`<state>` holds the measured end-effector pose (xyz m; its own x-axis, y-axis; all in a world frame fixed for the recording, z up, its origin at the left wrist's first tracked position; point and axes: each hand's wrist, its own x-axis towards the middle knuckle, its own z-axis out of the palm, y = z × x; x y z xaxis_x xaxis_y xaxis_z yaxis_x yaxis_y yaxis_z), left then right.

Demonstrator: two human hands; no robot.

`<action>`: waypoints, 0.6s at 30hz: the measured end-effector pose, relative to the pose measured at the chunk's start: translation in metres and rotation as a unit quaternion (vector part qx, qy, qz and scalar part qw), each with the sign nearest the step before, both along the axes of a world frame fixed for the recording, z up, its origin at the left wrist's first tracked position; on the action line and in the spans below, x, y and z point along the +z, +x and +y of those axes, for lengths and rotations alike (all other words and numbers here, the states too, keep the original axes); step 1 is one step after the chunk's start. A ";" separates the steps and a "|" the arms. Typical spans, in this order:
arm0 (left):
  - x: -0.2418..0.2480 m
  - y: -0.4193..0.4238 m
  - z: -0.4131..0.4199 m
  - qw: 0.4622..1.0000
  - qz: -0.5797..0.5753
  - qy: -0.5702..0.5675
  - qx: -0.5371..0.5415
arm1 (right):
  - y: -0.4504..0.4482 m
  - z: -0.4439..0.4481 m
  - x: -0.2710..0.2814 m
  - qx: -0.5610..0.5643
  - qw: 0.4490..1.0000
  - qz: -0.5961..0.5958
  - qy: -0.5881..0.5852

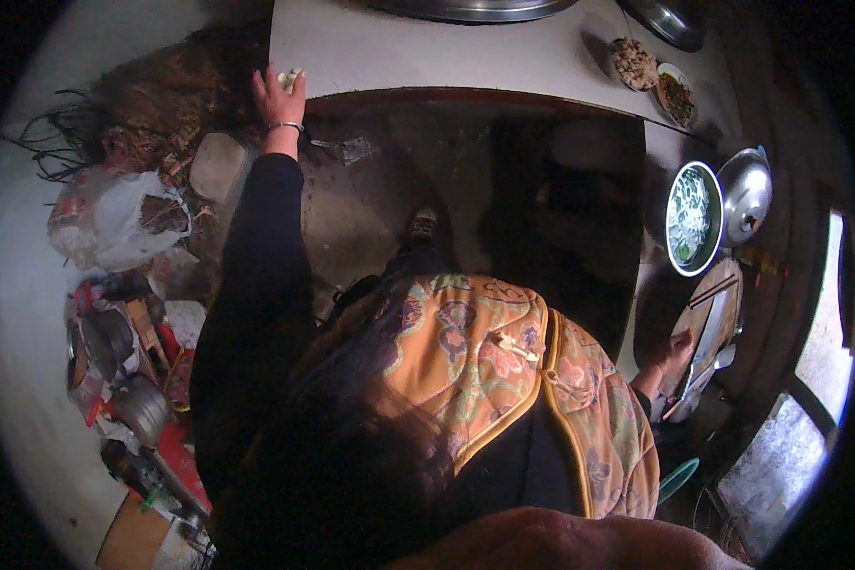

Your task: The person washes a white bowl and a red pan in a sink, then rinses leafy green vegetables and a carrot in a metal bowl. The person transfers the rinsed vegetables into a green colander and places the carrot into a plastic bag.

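Note:
My left hand [281, 100], with a bracelet at the wrist, reaches out at the upper left, at the corner of a pale countertop [413, 60]. Small whitish pieces [289, 78] lie at its fingers; whether it grips them or rests beside them I cannot tell. Far to the right, my right hand [675, 354] is at the near edge of a round wooden cutting board [728, 285]. On that board lie a long-bladed knife [710, 331] and thin sticks like chopsticks [712, 293]. The right fingers are partly in shadow, so their grip is unclear.
Beyond the board stand a white-rimmed bowl [694, 219] of liquid with greens and a metal lid [746, 196]. Two food dishes, a bowl [634, 64] and a plate [676, 95], sit at the upper right. Plastic bags [125, 217], firewood and clutter line the left wall.

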<state>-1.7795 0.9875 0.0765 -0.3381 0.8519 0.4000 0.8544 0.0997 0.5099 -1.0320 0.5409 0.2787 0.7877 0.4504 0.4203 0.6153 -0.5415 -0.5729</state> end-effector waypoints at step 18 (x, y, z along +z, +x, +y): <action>0.023 -0.018 0.015 0.991 -0.023 -0.005 -0.132 | -0.232 0.169 -0.001 0.291 0.909 -0.080 -0.286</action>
